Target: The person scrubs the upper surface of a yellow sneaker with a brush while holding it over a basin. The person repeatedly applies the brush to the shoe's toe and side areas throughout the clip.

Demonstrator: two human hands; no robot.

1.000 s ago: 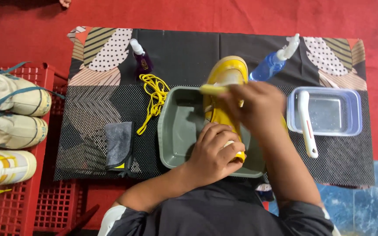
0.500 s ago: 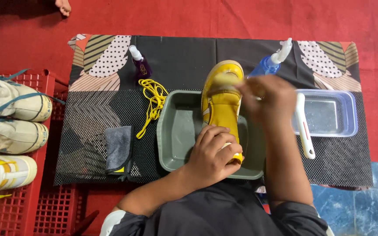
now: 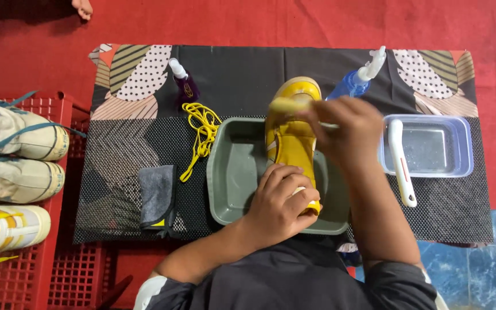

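A yellow shoe [image 3: 291,138] stands over a grey basin [image 3: 233,172], toe pointing away from me. My left hand [image 3: 276,204] grips the shoe's heel end. My right hand [image 3: 345,129] holds a pale yellow brush [image 3: 288,105] across the shoe's upper, near the toe. The brush looks blurred. Loose yellow laces [image 3: 201,133] lie on the mat left of the basin.
A clear tub [image 3: 463,149] with water and a white brush [image 3: 402,163] sits right. A blue spray bottle [image 3: 354,80], a small purple bottle [image 3: 183,85] and a grey cloth [image 3: 157,195] lie on the dark mat. A red crate [image 3: 53,264] at left holds several shoes.
My right hand swung right with the brush, then came back left across the shoe's toe area. My left hand stayed on the heel.
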